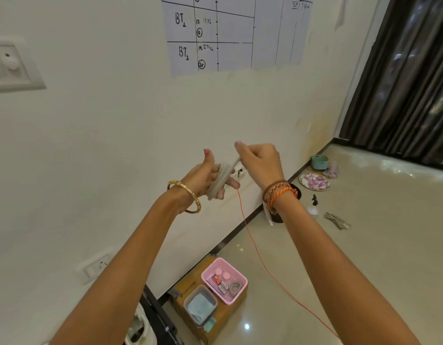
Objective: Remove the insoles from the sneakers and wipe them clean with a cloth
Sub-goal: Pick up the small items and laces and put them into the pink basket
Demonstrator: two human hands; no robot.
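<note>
Head view: your left hand [210, 176] has a whitish lace or cord [219, 179] wound round its fingers; your right hand [259, 161] pinches the free end. Probably light, limp, slippery, so hold the end taut. No sneakers or insoles visible.

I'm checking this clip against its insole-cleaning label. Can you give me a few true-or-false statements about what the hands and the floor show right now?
1. The left hand has a pale lace wound round its fingers. True.
2. The right hand hangs empty. False: it pinches the lace's free end, pulled up from the coil.
3. A pink basket sits on a cardboard box by the wall. True.
4. A sneaker insole lies in the hands. False: no insole is visible.
5. A plate lies on the floor near the wall. True.
</note>
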